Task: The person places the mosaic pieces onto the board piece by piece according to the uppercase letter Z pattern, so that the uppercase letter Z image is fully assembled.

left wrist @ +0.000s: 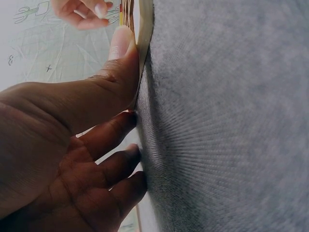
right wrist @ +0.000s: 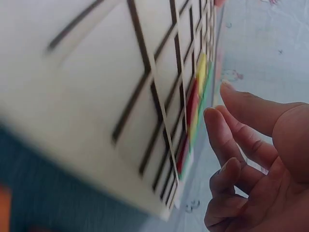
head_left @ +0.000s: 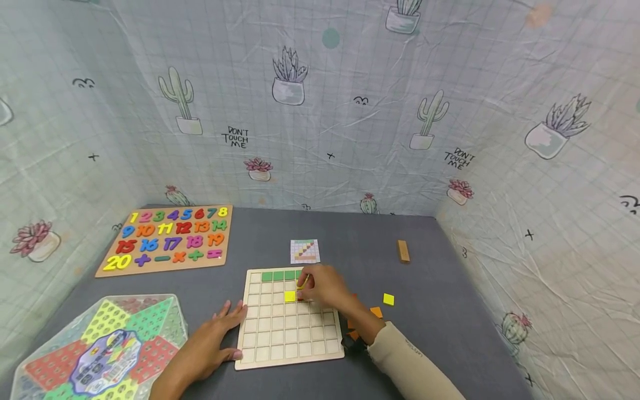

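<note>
A wooden grid board (head_left: 277,353) lies on the grey table, with green tiles (head_left: 278,275) along its far row. Below them sit a yellow tile (head_left: 290,296) and red tiles (right wrist: 191,102), partly covered by my right hand in the head view. My right hand (head_left: 322,286) hovers over these tiles; in the right wrist view its thumb and bent fingers are apart with nothing between them. At the board's left side rests my left hand (head_left: 212,339), fingers spread, thumb against the edge (left wrist: 143,41) of the board.
A small pattern card (head_left: 304,251) lies behind the board. Right of it are a loose yellow tile (head_left: 388,299), orange tiles (head_left: 376,312), black tiles (head_left: 348,340) and a wooden block (head_left: 403,251). A number board (head_left: 165,241) and a clear-lidded game box (head_left: 107,344) occupy the left.
</note>
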`<state>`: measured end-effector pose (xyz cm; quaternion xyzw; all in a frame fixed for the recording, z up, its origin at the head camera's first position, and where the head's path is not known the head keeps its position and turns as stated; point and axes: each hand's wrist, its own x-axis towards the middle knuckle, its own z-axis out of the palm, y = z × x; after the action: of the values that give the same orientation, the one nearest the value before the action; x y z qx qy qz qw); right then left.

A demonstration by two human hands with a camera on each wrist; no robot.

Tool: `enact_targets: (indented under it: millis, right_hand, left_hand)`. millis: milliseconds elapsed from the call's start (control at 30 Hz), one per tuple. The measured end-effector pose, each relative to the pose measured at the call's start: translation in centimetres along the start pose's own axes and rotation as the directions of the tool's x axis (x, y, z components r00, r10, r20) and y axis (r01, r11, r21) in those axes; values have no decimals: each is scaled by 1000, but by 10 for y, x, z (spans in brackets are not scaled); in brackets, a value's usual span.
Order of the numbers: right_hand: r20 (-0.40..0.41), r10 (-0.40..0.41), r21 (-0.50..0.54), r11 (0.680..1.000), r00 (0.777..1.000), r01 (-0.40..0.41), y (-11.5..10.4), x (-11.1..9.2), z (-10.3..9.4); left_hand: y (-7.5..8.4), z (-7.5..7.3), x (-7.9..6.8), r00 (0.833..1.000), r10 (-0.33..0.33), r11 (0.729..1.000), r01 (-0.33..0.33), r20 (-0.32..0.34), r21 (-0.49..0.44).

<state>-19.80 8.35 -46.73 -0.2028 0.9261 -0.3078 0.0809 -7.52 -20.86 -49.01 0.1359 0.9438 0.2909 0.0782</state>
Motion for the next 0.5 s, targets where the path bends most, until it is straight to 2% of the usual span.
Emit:
enact_targets:
  millis: [133,267,500]
  right_hand:
    - [2,20,50,999,1000,-21,10,-11,-16]
    - [11,38,50,998,999,-39,26,-24,-30]
    - [26,89,-46,995,996,-88,50,-46,-53]
  left_hand:
    - [1,-2,1,1000,3,1000,-3,-8,4]
    - [1,-1,2,1000,-4,1000,4,1,5]
    - [1,0,2,1000,-20,1000,20,17,5]
